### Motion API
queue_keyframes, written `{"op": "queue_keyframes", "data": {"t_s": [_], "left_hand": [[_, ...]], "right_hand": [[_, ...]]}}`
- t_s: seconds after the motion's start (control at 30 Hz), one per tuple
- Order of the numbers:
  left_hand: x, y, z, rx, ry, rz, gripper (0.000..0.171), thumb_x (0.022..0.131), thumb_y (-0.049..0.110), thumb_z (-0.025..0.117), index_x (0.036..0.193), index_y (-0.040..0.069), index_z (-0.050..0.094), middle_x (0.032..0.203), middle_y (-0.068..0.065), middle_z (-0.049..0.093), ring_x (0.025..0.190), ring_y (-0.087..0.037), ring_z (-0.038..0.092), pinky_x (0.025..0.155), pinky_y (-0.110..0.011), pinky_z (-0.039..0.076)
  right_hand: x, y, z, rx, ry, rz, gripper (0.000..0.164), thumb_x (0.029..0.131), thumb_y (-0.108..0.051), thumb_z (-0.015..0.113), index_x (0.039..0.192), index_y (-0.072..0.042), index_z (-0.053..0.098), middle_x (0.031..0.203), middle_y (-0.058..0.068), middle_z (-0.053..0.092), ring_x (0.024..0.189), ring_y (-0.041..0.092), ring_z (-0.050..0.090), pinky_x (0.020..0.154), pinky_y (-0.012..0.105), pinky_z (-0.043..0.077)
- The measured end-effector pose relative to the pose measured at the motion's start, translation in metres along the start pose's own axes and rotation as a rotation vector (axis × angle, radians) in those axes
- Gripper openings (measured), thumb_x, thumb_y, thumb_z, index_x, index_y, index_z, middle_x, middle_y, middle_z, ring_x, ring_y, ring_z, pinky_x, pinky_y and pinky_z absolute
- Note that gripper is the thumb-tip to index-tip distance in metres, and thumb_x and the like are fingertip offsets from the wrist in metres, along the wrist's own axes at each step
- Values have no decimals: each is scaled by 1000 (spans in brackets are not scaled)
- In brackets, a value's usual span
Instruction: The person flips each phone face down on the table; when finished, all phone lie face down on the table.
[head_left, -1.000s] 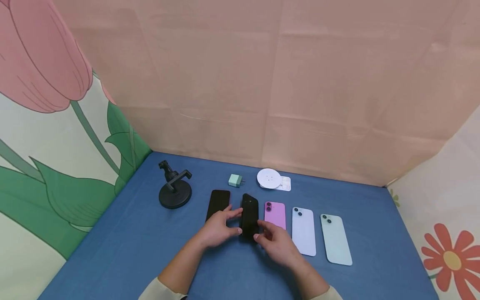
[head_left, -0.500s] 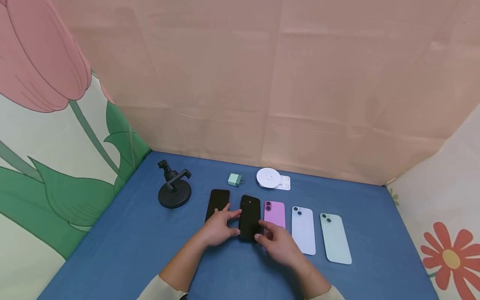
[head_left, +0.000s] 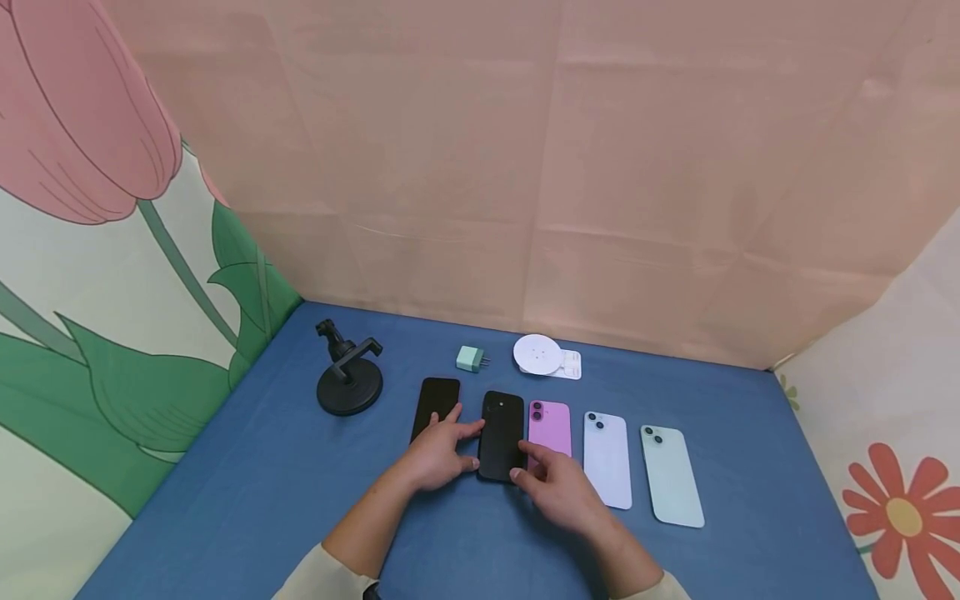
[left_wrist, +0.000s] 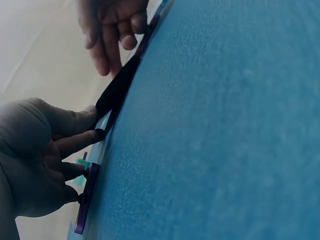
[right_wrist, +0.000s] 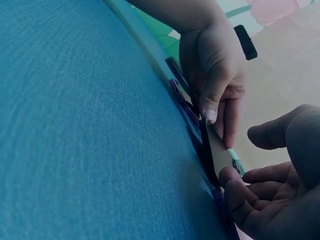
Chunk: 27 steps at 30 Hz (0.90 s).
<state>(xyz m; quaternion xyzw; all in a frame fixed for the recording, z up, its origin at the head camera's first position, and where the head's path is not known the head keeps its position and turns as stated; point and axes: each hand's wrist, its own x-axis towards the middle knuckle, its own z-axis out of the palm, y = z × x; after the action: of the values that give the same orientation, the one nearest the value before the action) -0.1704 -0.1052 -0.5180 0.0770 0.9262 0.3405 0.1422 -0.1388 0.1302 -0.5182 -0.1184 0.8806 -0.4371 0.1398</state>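
Observation:
A black phone point(head_left: 501, 435) with its camera side up lies between my hands, its left side still slightly raised off the cloth. My left hand point(head_left: 437, 457) holds that side by thumb and index finger, while its other fingers rest on a second black phone point(head_left: 433, 402) to the left. My right hand point(head_left: 558, 492) has its relaxed fingers at the first phone's right edge, thumb apart in the right wrist view. It partly covers a pink phone point(head_left: 550, 423). Seen from the left wrist, the tilted phone point(left_wrist: 119, 87) is a dark slab above the cloth.
To the right lie a pale lilac phone point(head_left: 607, 462) and a pale green phone point(head_left: 672, 479). Behind are a green charger plug point(head_left: 469, 359) and a white disc point(head_left: 537, 356) on a white card. A black phone stand point(head_left: 349, 387) is at the left. Cloth walls border the blue table.
The first black phone has tipped from a steep tilt down to nearly flat, its right edge moving slightly right. Both hands have stayed almost in place beside it.

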Motion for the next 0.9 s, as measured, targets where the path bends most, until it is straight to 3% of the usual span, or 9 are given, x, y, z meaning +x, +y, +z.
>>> {"op": "queue_keyframes", "data": {"t_s": [0.4, 0.67, 0.9], "left_hand": [[1, -3, 1, 53, 7, -19, 60, 88, 26, 84, 145, 24, 64, 167, -18, 31, 149, -59, 19, 113, -74, 27], [1, -3, 0, 57, 24, -12, 58, 87, 24, 85, 143, 23, 66, 165, -18, 35, 149, -59, 21, 114, -73, 27], [2, -2, -4, 50, 0, -20, 59, 87, 24, 85, 143, 23, 66, 165, -18, 36, 149, -59, 21, 114, -74, 25]], "right_hand": [[0, 1, 2, -18, 2, 21, 54, 99, -31, 70, 145, -4, 60, 75, -3, 61, 70, 16, 58, 58, 28, 46], [0, 1, 2, 12, -16, 24, 56, 100, -32, 69, 146, -3, 58, 74, -2, 60, 68, 16, 58, 56, 28, 46], [0, 0, 1, 20, -20, 20, 54, 100, -31, 68, 146, -4, 58, 74, -2, 61, 69, 17, 59, 56, 27, 46]]}}
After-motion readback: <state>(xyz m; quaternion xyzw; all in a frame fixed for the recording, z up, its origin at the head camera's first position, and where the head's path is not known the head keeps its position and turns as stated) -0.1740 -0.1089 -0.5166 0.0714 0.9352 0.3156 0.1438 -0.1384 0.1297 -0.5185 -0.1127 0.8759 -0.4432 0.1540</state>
